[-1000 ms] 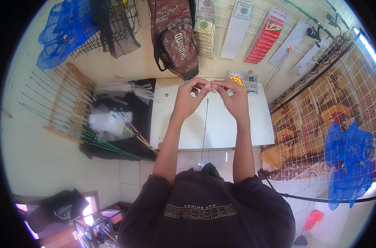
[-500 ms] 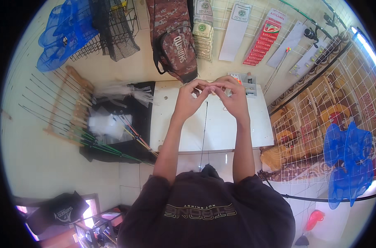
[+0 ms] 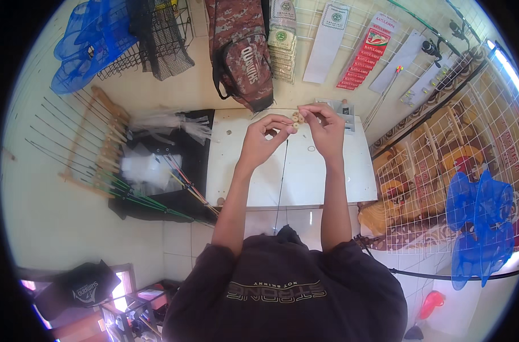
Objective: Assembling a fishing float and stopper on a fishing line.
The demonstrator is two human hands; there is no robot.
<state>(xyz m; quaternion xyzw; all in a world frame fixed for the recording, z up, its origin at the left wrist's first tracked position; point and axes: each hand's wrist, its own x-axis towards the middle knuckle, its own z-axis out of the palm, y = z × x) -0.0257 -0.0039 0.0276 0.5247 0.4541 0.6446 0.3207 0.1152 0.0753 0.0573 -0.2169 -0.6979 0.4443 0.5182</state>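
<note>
The left hand [image 3: 262, 142] and the right hand [image 3: 327, 132] each pinch small tan pieces [image 3: 296, 121] over the white table [image 3: 351, 176]; a gray box [image 3: 350, 123] sits far right.

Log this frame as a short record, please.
left hand: fingers pinching small, round, pale-tan pieces
right hand: fingers at the same pieces; exact grip unclear
surface: white rectangular table below both hands
on table: small thin ring; grey compartment tray, far right
between forearms: thin dark rod
beyond table: hanging red-brown camouflage bag
</note>
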